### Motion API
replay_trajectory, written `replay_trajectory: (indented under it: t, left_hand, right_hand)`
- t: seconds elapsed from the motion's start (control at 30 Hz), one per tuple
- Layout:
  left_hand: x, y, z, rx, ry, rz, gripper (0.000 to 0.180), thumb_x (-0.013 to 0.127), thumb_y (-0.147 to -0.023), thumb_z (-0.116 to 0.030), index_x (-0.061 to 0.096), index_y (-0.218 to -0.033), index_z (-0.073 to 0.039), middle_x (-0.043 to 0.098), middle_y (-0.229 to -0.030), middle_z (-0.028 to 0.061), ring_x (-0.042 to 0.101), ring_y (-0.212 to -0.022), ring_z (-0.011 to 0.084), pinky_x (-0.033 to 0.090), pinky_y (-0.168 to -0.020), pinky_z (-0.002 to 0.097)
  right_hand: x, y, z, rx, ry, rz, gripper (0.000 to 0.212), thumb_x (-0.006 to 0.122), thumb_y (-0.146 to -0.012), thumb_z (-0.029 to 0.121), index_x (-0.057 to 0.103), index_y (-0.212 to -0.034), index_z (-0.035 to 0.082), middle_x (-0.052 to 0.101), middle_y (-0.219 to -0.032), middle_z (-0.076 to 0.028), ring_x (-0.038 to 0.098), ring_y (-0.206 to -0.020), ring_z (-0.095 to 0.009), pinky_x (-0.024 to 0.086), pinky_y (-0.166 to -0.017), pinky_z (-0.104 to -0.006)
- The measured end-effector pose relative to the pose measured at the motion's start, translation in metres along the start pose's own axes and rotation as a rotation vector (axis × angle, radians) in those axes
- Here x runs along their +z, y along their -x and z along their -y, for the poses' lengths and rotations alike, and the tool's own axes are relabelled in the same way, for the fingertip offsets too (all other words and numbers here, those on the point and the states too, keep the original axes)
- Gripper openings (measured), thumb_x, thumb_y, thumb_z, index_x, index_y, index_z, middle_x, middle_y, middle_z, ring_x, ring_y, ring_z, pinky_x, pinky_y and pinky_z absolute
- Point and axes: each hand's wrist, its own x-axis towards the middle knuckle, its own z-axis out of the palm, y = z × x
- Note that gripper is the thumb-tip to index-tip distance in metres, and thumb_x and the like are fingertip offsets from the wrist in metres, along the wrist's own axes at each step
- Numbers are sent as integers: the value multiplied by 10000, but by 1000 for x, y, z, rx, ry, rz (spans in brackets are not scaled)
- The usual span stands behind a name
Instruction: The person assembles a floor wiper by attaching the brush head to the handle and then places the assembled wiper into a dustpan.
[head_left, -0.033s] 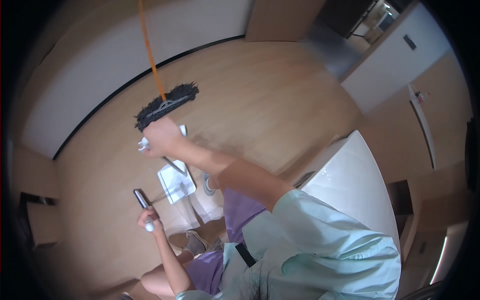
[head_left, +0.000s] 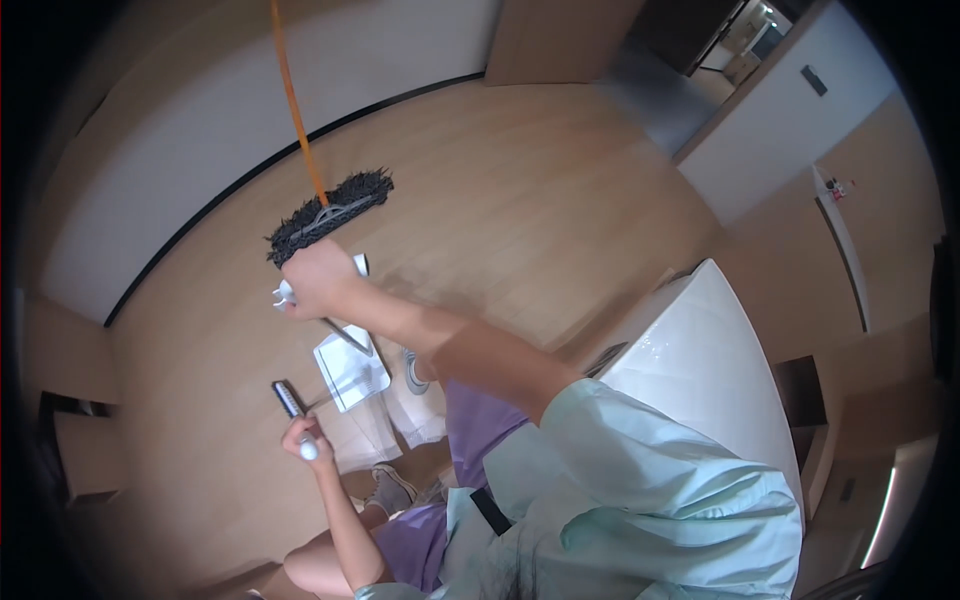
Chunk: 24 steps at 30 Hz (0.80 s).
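My right hand [head_left: 322,278] is closed around the white handle [head_left: 361,265] of a long-handled dustpan. Its grey rod runs down from the fist to the white pan [head_left: 352,370] near the floor; whether the pan touches the floor I cannot tell. In my left hand [head_left: 305,436], fingers wrapped round the white grip, is a small brush [head_left: 288,400] with a narrow head and dark and pale bristles. The brush head is to the left of the pan, apart from it. Just beyond my right fist lies a dark, shaggy mop head [head_left: 335,210] with an orange pole [head_left: 295,110].
Wooden flooring [head_left: 500,180] spreads out ahead, bounded by a pale wall with a black skirting strip. To my right stands a glossy white rounded fixture [head_left: 690,350]. A whitish sheet-like patch [head_left: 365,435] lies by my shoes [head_left: 390,490]. A doorway opens at the far right.
My left hand and the brush have shifted slightly to the right, and the brush has turned so that its bristles show more. My right hand has barely moved.
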Motion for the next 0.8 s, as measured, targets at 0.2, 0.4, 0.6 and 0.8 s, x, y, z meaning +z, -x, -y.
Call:
replay_trajectory:
  t: [0.2, 0.4, 0.6, 0.8]
  left_hand:
    - [30, -16, -49, -61, 218, -246, 374, 645, -880, -174, 461, -592, -24, 438, -569, 23, 407, -546, 141, 292, -506, 316]
    - [-1, 24, -56, 137, 226, -288, 461, 618, -954, -349, 555, -653, -5, 450, -550, 4, 461, -538, 130, 366, -482, 297]
    - [-75, -4, -84, 111, 371, -201, 424, 644, -894, -76, 377, -566, -39, 398, -534, 5, 363, -521, 113, 242, -477, 295]
    - [-122, -10, -106, 103, 197, -281, 414, 626, -870, -55, 353, -559, -52, 378, -523, 5, 335, -504, 105, 234, -475, 297]
  right_hand:
    - [-10, 5, -4, 23, -72, 25, 350, 718, -676, 441, 745, -764, 103, 710, -756, -132, 714, -742, -314, 565, -675, -419]
    - [-16, 6, -9, 101, -128, 41, 429, 731, -629, 496, 761, -835, 121, 718, -801, -114, 706, -793, -317, 561, -707, -434]
    - [-30, -12, -32, 214, -290, 517, 535, 764, -691, 601, 737, -779, 74, 651, -661, -72, 642, -610, -173, 502, -558, -345]
    - [-34, 25, 5, 321, -1034, 951, 401, 710, -928, 437, 627, -823, 59, 514, -624, 35, 509, -548, -63, 471, -549, -252]
